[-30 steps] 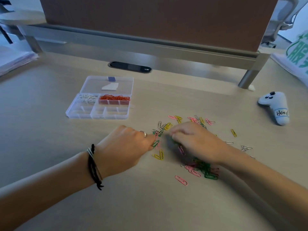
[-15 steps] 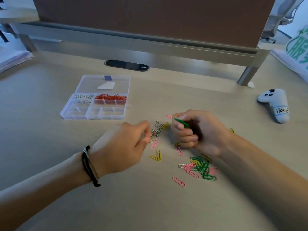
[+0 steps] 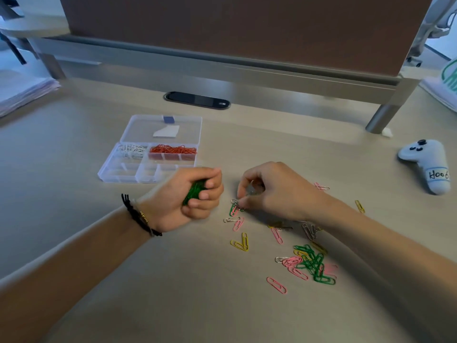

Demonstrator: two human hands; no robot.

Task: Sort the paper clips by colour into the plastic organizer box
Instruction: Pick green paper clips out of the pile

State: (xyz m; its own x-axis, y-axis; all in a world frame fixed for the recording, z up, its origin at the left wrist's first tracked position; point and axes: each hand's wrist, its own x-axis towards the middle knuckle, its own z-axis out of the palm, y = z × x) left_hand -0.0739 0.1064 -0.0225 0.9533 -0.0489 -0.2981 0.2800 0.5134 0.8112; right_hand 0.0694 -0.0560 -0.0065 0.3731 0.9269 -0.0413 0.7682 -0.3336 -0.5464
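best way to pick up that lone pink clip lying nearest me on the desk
The pink clip lies flat and alone on the desk, its long axis running diagonally. Come straight down from above and pinch across its narrow width near the middle, thumb and forefinger on the two long sides. Nothing crowds it, so either side is free; the right hand is nearer.

handwritten "Hoo6" on white label (image 3: 437, 174) of pale game controller (image 3: 425, 164)

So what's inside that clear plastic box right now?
The box holds white clips in one back compartment and orange clips beside them. The front compartments look empty, though the left hand hides one corner.
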